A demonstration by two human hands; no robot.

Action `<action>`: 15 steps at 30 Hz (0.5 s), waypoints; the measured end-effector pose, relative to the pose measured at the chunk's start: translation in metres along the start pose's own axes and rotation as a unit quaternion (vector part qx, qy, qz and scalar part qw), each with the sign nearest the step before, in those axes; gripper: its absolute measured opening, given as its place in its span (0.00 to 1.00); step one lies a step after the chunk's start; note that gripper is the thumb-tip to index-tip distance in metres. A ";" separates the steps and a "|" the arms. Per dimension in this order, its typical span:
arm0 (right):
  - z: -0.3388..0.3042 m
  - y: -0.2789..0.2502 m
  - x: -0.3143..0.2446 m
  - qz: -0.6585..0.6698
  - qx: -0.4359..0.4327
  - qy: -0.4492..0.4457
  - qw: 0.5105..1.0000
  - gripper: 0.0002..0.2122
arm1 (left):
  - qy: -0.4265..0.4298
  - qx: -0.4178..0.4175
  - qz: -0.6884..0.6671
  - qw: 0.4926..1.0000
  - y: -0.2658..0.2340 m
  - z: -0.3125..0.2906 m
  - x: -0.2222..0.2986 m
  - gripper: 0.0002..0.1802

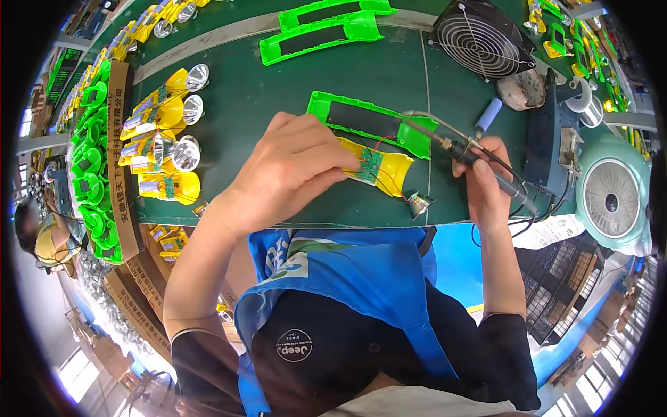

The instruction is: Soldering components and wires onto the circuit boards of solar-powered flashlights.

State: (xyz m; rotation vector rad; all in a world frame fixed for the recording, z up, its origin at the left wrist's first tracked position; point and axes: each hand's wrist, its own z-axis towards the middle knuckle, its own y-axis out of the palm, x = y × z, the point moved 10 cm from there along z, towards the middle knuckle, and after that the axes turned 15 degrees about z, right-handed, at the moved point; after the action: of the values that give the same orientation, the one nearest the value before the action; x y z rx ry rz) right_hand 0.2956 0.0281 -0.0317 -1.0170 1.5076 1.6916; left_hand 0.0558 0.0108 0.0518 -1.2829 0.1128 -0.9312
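Note:
My left hand (292,167) is closed, its fingertips pinching the left end of a yellow lamp housing (396,169). On that housing sits a small green circuit board (370,165) with thin red and dark wires. A silvery reflector (419,204) hangs at its right end near the table edge. My right hand (486,191) grips a soldering iron (458,151) like a pen, its tip pointing left over a bright green casing (321,106). The casing has a dark inner panel and lies just behind the yellow housing. A blue cylindrical battery cell (489,115) rests beyond my right hand.
Yellow lamp assemblies (167,111) line the left of the green table, beside a cardboard box (119,160) of green parts. More green casings (323,38) lie at the back. A black fan (479,40), a blue-grey soldering station (545,149) and a pale green fan (611,198) stand right.

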 end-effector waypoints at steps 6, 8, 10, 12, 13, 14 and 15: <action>0.012 0.006 0.010 -0.018 -0.015 0.135 0.991 0.11 | 0.048 -0.064 0.118 0.990 0.027 0.007 0.013 0.10; 0.015 0.008 0.012 -0.029 -0.027 0.154 0.987 0.11 | 0.028 -0.061 0.121 0.990 0.028 0.010 0.013 0.10; 0.018 0.012 0.015 -0.052 -0.052 0.171 0.982 0.11 | 0.010 -0.061 0.116 0.991 0.028 0.013 0.011 0.10; 0.020 0.015 0.016 -0.054 -0.063 0.183 0.980 0.11 | -0.014 -0.095 0.129 0.987 0.034 0.013 0.008 0.09; 0.020 0.018 0.018 -0.057 -0.074 0.193 0.977 0.11 | -0.020 -0.106 0.128 0.986 0.034 0.014 0.007 0.09; 0.020 0.020 0.019 -0.057 -0.075 0.195 0.976 0.11 | -0.022 -0.107 0.128 0.986 0.033 0.016 0.008 0.09; 0.020 0.020 0.020 -0.063 -0.061 0.199 0.976 0.12 | -0.019 -0.118 0.136 0.983 0.034 0.017 0.008 0.09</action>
State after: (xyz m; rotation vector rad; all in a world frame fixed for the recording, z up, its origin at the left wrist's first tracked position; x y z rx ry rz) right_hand 0.2656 0.0450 -0.0381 -1.5578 1.5550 1.5692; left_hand 0.0881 0.0185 0.0320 -1.4617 0.3684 -0.6717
